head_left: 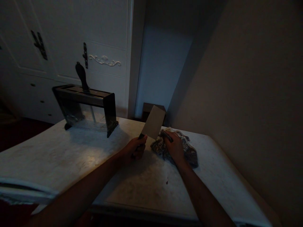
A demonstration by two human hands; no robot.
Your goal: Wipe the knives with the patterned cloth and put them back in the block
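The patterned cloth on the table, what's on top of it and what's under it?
The right hand lies over the patterned cloth, a slim dark object against it. What's beneath is covered; only the tabletop around it shows.

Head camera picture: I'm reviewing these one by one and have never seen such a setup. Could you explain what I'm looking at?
There is no machine here: these are a person's bare hands, seen from a camera worn on the head, looking forward and down. The left hand grips a cleaver, its blade raised. The right hand is on a crumpled patterned cloth, with a slim dark object at its fingers, too dim to identify. On the pale tabletop also stands a black-framed stand, with a black handle rising from its top.
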